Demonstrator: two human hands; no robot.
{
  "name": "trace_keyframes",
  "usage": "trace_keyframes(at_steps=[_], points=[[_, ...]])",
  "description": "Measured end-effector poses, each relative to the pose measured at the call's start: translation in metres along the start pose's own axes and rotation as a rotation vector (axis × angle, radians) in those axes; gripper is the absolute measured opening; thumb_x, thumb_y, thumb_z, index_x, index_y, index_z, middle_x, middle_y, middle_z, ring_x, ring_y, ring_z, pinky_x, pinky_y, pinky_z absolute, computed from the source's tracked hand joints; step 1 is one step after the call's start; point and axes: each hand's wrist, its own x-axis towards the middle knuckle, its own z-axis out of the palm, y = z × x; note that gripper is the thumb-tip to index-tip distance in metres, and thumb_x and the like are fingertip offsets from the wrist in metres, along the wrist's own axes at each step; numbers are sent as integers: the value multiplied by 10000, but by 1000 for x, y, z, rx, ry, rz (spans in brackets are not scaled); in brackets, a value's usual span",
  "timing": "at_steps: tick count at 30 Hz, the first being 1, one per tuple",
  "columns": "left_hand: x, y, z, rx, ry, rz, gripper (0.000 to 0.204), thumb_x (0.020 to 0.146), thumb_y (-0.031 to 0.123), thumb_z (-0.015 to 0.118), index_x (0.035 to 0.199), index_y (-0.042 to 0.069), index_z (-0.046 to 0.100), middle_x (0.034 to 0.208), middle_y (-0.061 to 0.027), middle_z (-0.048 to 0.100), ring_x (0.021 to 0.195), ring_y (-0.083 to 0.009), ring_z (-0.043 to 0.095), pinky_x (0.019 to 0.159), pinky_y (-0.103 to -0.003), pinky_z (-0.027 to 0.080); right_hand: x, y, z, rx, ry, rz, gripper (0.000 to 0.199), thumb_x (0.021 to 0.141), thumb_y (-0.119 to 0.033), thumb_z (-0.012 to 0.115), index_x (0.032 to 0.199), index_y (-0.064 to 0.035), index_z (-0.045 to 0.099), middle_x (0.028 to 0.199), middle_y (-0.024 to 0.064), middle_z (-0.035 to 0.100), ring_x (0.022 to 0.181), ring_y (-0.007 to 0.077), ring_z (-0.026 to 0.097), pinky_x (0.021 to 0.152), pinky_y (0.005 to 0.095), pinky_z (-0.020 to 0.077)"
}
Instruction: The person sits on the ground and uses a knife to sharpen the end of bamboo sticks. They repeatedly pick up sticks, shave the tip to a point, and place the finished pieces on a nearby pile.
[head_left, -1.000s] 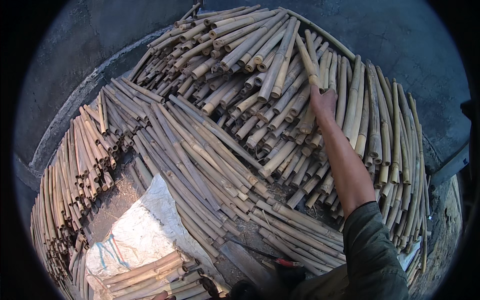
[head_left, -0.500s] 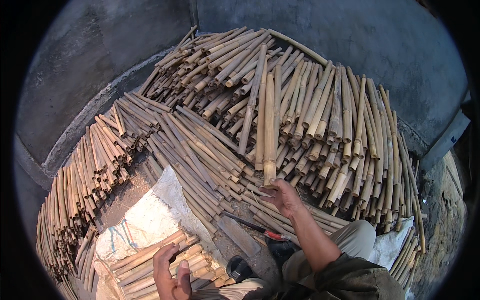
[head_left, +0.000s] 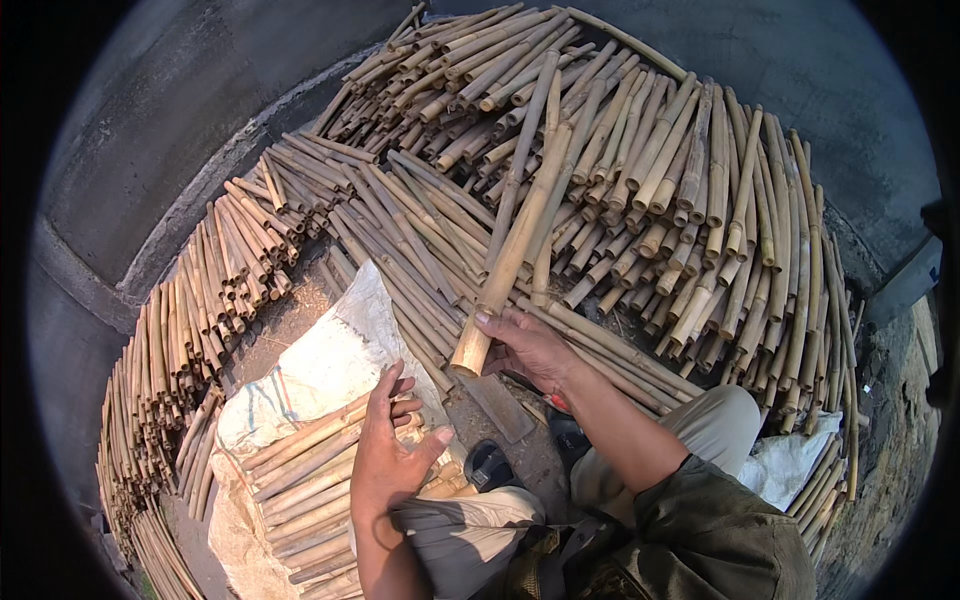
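In my right hand [head_left: 530, 348] is the near end of a bamboo pole [head_left: 522, 245]. The fingers and thumb close round it just above its cut end, and the pole slants up and away to the far pile. My left hand [head_left: 393, 440] hovers to the left of that end, empty, thumb and fingers spread apart. Below and beside the left hand, a row of short bamboo poles [head_left: 310, 490] lies on a white woven sack [head_left: 335, 335]. A tool with a red handle [head_left: 556, 402] shows partly behind my right wrist.
A big stack of bamboo poles [head_left: 690, 200] leans toward the grey wall [head_left: 780, 60]. More bamboo [head_left: 190, 330] stands in a curved row at the left. My sandalled foot [head_left: 490, 465] rests close by a flat board [head_left: 495, 405]. Another white sack [head_left: 785, 458] lies at the right.
My right hand has drawn the bamboo pole nearer and to the left, tilting its near end. My left hand has moved up and right, toward that end. The view has shifted too.
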Motion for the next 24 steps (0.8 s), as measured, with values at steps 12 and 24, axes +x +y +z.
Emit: trace_keyframes(at_steps=[12, 24], points=[[11, -11, -15, -666, 440, -250, 471, 1073, 422, 509, 1330, 27, 521, 911, -104, 637, 744, -176, 644, 717, -319, 567, 6, 73, -35, -365, 123, 40, 342, 1068, -339, 549, 1055, -12, 652, 890, 53, 660, 786, 126, 645, 759, 308, 548], [-14, -8, -67, -568, 1101, 82, 652, 984, 615, 585, 1084, -28, 620, 657, -6, 475, 505, -68, 410, 502, -215, 379, -33, 226, -152, -1806, 336, 346, 447, 890, -319, 690, 1238, -44, 639, 1276, 162, 609, 1198, 359, 598, 1000, 484, 497]])
